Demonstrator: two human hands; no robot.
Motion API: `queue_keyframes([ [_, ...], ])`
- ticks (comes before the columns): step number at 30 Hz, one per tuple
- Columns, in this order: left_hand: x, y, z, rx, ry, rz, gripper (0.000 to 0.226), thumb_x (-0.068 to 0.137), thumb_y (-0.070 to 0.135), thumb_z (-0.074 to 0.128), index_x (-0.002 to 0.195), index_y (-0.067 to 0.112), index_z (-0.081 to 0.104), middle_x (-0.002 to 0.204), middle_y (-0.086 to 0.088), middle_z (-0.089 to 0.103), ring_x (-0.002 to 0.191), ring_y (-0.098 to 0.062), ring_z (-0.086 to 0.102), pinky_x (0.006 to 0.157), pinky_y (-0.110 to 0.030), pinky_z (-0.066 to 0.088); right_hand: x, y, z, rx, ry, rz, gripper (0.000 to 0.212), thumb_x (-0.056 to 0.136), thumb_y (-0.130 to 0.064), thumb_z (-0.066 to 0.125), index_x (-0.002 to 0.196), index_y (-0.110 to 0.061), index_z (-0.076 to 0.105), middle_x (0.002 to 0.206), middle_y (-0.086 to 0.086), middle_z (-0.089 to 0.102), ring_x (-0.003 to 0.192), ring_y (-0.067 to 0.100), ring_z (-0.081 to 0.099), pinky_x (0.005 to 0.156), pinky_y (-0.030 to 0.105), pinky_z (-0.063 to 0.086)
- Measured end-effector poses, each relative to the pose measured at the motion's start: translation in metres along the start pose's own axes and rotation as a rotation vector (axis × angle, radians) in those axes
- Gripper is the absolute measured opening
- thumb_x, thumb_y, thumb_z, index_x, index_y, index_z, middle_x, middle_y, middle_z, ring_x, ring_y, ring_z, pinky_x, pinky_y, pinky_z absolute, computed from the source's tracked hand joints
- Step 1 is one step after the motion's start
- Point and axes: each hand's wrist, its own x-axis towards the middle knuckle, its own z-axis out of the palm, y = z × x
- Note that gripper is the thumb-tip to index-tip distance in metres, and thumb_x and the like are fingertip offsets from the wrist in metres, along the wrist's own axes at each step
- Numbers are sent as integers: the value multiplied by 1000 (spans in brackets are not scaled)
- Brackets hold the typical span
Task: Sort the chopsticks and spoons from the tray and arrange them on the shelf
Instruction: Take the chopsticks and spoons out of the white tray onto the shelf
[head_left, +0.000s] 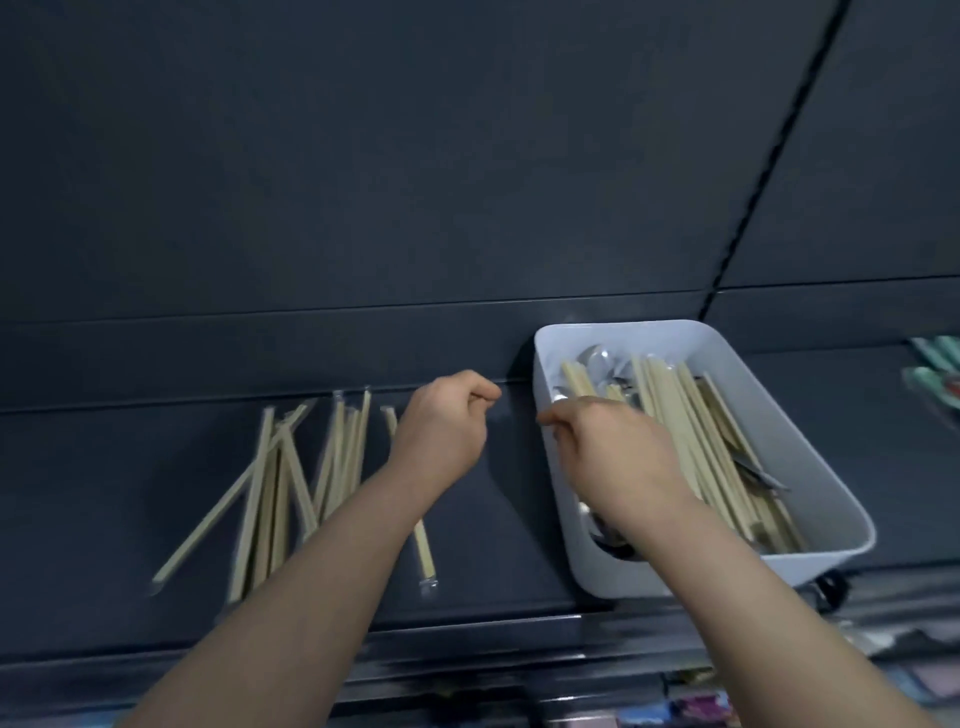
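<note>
A person is standing at a dark shelf (498, 525) and reaching over it with both bare arms. A white plastic tray (675, 577) is sitting toward the right end of the shelf, its far end close to the back edge and its near right corner reaching the front edge. Inside it a thick bundle of pale wooden chopsticks (717, 457) is lying lengthwise, and metal spoons (597, 364) are showing at the far end, with more spoon bowls at the near end under the right wrist.

The right hand (618, 447) is hovering over the tray's left side, its fingers curling downward with the fingertips at the left rim. A few chopstick ends are poking out just beyond the knuckles, but motion blur is making it impossible to tell whether the hand is gripping them.

The left hand (447, 415) is hanging above the shelf just left of the tray, near the back edge, with the fingers curling in and the thumb pressing against the forefinger; nothing is showing in it.

Toward the left end of the shelf, a loose pile of sorted chopsticks (275, 493) is lying roughly front to back, some crossing one another. One clear-wrapped pair (423, 545) is lying apart on the pile's right, passing under the left forearm.

At the far right end, some blurred teal objects (935, 364) are lying near the back edge.
</note>
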Motion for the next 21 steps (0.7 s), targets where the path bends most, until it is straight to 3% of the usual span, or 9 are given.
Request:
queue_keyframes([
  [3, 3, 38, 33, -42, -83, 79, 21, 90, 9, 55, 100, 17, 72, 95, 2, 73, 90, -20, 68, 85, -37, 55, -13, 54, -11, -55, -23, 114, 35, 90, -20, 49, 117, -37, 62, 110, -5, 68, 101, 22, 63, 76, 29, 46],
  [6, 4, 71, 61, 188, -170, 94, 26, 92, 13, 50, 109, 17, 69, 106, -3, 70, 101, -23, 64, 90, -36, 52, -24, 100, -16, -120, -96, 222, 38, 90, -14, 47, 117, -36, 61, 115, -3, 66, 105, 22, 62, 78, 30, 47],
  [10, -1, 104, 95, 479, -330, 78, 14, 91, 13, 48, 83, 7, 58, 104, -14, 63, 99, -32, 60, 75, -32, 48, -35, 138, -19, -85, -128, 267, 42, 92, -15, 43, 120, -41, 60, 119, -6, 65, 107, 21, 60, 81, 30, 46],
  [13, -7, 110, 116, 590, -291, -12, 16, 92, 9, 48, 106, 5, 54, 114, -15, 59, 106, -34, 58, 72, -33, 39, -43, 154, -21, 17, -139, 206, 35, 95, -22, 42, 119, -39, 62, 115, -9, 66, 105, 19, 60, 80, 29, 46],
  [18, -4, 107, 139, 503, -246, -203, 40, 92, 21, 53, 126, 6, 39, 109, -10, 65, 102, -30, 60, 80, -31, 38, -48, 171, -21, 62, -136, 115, 32, 96, -24, 44, 117, -39, 63, 113, -14, 66, 103, 13, 61, 76, 27, 45],
  [21, -1, 109, 138, 322, -122, -272, 42, 87, 25, 63, 118, 7, 40, 102, -8, 64, 89, -28, 62, 67, -29, 41, -43, 175, -25, 77, -162, 106, 31, 97, -24, 45, 118, -38, 63, 113, -12, 66, 105, 15, 60, 74, 26, 42],
])
